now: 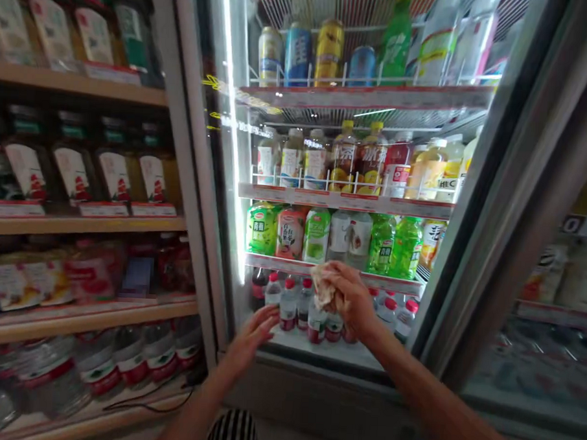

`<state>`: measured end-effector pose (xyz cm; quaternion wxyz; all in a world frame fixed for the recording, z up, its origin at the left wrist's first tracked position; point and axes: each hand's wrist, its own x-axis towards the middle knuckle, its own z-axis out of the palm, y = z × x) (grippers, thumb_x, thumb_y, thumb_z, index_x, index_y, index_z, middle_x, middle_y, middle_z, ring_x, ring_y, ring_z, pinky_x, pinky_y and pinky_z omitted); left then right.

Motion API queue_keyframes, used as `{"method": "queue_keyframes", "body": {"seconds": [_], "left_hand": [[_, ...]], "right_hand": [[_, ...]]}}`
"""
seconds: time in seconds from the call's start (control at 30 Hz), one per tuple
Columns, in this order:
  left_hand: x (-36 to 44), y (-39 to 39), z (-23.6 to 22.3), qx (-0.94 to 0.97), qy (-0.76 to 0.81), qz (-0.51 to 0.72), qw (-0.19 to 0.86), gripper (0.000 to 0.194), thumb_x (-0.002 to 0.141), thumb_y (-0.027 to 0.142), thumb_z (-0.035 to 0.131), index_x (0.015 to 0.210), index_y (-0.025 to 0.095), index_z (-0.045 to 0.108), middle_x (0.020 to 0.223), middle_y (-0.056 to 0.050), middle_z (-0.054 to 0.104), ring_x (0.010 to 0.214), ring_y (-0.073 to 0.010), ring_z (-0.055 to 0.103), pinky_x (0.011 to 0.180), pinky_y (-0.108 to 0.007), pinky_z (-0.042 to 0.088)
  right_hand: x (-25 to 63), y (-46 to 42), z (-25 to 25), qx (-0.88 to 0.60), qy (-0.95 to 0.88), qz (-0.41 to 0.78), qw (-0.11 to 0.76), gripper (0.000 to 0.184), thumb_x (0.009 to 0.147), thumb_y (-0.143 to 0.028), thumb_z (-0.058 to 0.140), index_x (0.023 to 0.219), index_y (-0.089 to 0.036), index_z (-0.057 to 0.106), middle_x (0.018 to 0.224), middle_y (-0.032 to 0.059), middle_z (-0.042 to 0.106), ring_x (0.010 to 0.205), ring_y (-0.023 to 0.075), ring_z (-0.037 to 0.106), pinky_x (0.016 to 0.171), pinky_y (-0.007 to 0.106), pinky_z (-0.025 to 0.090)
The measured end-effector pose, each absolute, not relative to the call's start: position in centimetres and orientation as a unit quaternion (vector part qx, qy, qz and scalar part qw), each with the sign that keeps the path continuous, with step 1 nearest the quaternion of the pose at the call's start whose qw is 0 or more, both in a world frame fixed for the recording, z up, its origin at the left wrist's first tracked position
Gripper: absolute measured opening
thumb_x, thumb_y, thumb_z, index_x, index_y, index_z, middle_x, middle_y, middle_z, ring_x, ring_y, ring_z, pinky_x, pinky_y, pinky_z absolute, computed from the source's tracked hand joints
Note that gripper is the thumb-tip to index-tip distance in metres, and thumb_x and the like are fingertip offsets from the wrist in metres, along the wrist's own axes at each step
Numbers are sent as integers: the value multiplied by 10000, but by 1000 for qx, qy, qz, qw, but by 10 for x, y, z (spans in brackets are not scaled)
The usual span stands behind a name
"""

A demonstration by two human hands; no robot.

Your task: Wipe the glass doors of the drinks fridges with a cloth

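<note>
My right hand point(352, 300) is closed around a crumpled, pale, patterned cloth point(323, 287). It is in front of the lower part of a lit drinks cooler, near the price rail point(291, 265) under the third row of bottles. My left hand point(260, 325) is lower and to the left, fingers stretched out and holding nothing. Behind both hands stand small water bottles point(288, 304) with red caps on the cooler floor, partly hidden by the right hand. Whether glass lies between my hands and the bottles, I cannot tell.
Green tea bottles point(261, 229) and other drinks fill the cooler's third row. Above are more bottles point(345, 157) and cans point(298, 55). Wooden shelves point(89, 227) with bottles stand left. A metal frame point(522, 210) borders the cooler's right side. A dark cable point(149, 407) lies low left.
</note>
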<state>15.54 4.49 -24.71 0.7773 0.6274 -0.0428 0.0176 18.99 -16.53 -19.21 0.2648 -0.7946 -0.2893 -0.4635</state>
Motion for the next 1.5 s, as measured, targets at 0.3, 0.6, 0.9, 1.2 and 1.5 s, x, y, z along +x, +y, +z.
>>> {"method": "queue_keyframes", "body": {"seconds": [0.3,0.6,0.9,1.2,1.5], "left_hand": [[173,-49,-232,362,-41,-25,931,292,662,374,709,884,190,665,939,-22,684,952,-151,617,884,-263,470],[228,1,-164,756,-231,285,542,359,756,160,534,1113,164,568,1126,-86,596,1108,-209,525,1003,-407,398],[218,19,-277,833,-288,414,227,469,784,105,461,1251,151,438,1352,-132,438,1268,-229,398,1048,-422,368],[216,-52,-243,718,-277,487,414,349,875,182,405,1222,172,444,1322,-139,435,1271,-198,394,1049,-403,362],[234,-122,-217,660,-254,558,435,314,877,233,421,1179,148,427,1335,-175,379,1305,-227,328,1059,-436,336]], "right_hand": [[171,-123,-271,-809,-280,-440,271,576,827,-153,428,1387,-255,333,1373,114,450,1272,260,418,989,531,417],[255,-191,-135,-653,-209,-719,110,517,851,-151,444,1357,-242,392,1411,85,410,1332,248,332,1070,502,319],[238,-196,-254,-786,-433,-440,-12,480,847,-110,400,1296,-266,467,1316,33,531,1326,180,352,1082,435,328],[240,-218,-197,-793,-350,-497,42,456,872,-114,371,1311,-203,457,1364,68,478,1368,207,266,1114,476,292],[217,-266,-222,-789,-446,-421,-40,374,812,-104,433,1115,-241,604,1231,38,597,1326,195,353,1106,487,282]]}}
